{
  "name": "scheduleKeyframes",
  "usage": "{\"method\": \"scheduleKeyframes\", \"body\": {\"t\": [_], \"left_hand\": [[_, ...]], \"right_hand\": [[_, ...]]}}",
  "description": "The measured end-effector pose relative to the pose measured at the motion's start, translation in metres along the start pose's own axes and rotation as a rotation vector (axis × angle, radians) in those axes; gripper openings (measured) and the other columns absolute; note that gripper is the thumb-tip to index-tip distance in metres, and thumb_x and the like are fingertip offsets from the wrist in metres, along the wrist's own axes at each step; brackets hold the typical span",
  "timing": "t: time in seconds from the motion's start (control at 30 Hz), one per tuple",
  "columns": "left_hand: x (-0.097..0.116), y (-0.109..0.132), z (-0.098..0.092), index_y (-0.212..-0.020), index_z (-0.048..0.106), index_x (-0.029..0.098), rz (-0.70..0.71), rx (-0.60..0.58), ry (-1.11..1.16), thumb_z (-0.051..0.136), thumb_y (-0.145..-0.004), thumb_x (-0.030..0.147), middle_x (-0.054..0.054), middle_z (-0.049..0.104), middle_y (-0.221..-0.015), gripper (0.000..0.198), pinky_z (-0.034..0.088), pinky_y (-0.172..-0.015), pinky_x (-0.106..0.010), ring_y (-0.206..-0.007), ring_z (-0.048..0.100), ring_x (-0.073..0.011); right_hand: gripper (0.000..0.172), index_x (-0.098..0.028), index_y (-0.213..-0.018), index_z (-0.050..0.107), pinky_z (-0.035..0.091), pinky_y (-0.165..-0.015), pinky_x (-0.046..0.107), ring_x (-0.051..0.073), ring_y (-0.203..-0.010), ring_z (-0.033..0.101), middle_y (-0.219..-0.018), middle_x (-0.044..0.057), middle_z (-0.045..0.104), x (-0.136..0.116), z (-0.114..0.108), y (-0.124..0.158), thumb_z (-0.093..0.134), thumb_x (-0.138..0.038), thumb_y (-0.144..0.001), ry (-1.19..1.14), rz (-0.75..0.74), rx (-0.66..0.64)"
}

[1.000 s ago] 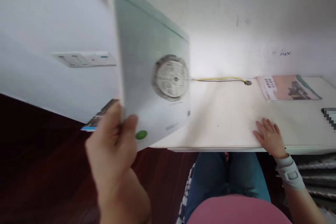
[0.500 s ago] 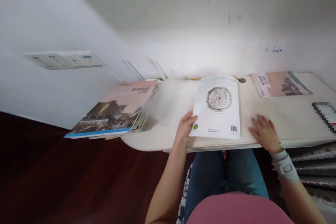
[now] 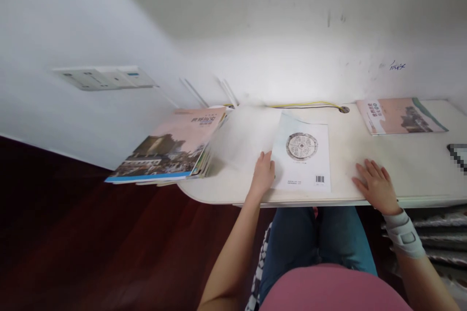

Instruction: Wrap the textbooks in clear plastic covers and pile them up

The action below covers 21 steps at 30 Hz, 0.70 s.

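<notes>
A white book (image 3: 299,167), a round seal-like emblem and a barcode on its cover, is on the desk in front of me. My left hand (image 3: 263,174) is closed on its left edge near the front corner. That side looks slightly raised, with the far left corner bent up. My right hand (image 3: 377,187), with a grey wrist wrap, rests palm down on the desk to the right of the book. Its fingers are spread and hold nothing.
A stack of pink-covered books (image 3: 171,143) overhangs the left end of the white desk (image 3: 219,189). At the back right lies another pink book (image 3: 401,115). A yellow cable (image 3: 306,104) runs along the wall to a desk hole. A dark-edged, pixelated object (image 3: 458,155) is at far right.
The white book has shifted a little left and its far edge sits lower. My left hand now covers its green logo. My right hand stays on the desk. The view has shifted slightly.
</notes>
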<state>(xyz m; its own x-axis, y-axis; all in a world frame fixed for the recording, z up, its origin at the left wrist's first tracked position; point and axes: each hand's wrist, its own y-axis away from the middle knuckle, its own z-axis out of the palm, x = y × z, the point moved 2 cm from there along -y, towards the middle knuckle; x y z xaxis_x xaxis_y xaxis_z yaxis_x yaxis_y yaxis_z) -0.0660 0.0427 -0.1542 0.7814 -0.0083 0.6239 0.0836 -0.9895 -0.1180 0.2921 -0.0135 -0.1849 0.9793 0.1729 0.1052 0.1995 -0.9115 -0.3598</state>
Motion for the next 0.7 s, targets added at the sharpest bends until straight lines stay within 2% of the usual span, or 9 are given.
{"method": "scheduleKeyframes", "body": {"t": [0.07,0.13,0.37,0.53,0.7], "left_hand": [[-0.002,0.002,0.001,-0.13,0.049,0.008,-0.009,0.023,-0.182,0.031,-0.089,0.015,-0.018,0.055,-0.133,0.046,0.022,-0.11,-0.06,-0.141,0.025,-0.0329],[-0.005,0.005,0.0,-0.134,0.045,0.006,-0.039,0.034,-0.298,0.028,-0.09,0.015,-0.02,0.049,-0.139,0.047,0.015,-0.11,-0.065,-0.143,0.018,-0.0345],[-0.019,0.006,-0.013,-0.139,0.04,0.004,-0.107,0.002,-0.388,0.024,-0.093,0.02,-0.024,0.045,-0.141,0.051,0.025,-0.107,-0.064,-0.142,0.021,-0.0366],[-0.022,0.007,-0.018,-0.144,0.034,0.01,-0.12,-0.069,-0.426,0.022,-0.096,0.027,-0.017,0.029,-0.153,0.053,0.023,-0.109,-0.061,-0.142,0.02,-0.0359],[-0.021,0.012,-0.012,-0.145,0.033,0.011,-0.131,-0.018,-0.473,0.019,-0.096,0.028,-0.015,0.026,-0.154,0.054,0.02,-0.109,-0.063,-0.142,0.019,-0.0365]], "right_hand": [[0.045,-0.018,-0.128,0.056,0.038,-0.102,0.048,0.03,-0.129,0.045,-0.139,0.017,0.05,0.001,0.001,0.0,0.04,-0.044,-0.094,-0.01,-0.002,0.003],[0.046,-0.018,-0.128,0.055,0.038,-0.102,0.049,0.03,-0.128,0.045,-0.139,0.017,0.051,0.001,0.002,0.001,0.04,-0.044,-0.094,-0.018,-0.005,0.004],[0.046,-0.018,-0.129,0.055,0.038,-0.101,0.049,0.03,-0.129,0.045,-0.139,0.017,0.05,0.002,0.002,0.001,0.041,-0.044,-0.093,-0.025,-0.007,0.008],[0.046,-0.017,-0.129,0.055,0.036,-0.102,0.049,0.031,-0.128,0.045,-0.138,0.018,0.051,0.001,0.001,0.0,0.041,-0.043,-0.093,-0.013,-0.011,0.003],[0.046,-0.017,-0.128,0.056,0.037,-0.101,0.049,0.031,-0.128,0.045,-0.138,0.018,0.051,0.001,0.001,0.0,0.041,-0.043,-0.094,0.009,-0.031,0.016]]}}
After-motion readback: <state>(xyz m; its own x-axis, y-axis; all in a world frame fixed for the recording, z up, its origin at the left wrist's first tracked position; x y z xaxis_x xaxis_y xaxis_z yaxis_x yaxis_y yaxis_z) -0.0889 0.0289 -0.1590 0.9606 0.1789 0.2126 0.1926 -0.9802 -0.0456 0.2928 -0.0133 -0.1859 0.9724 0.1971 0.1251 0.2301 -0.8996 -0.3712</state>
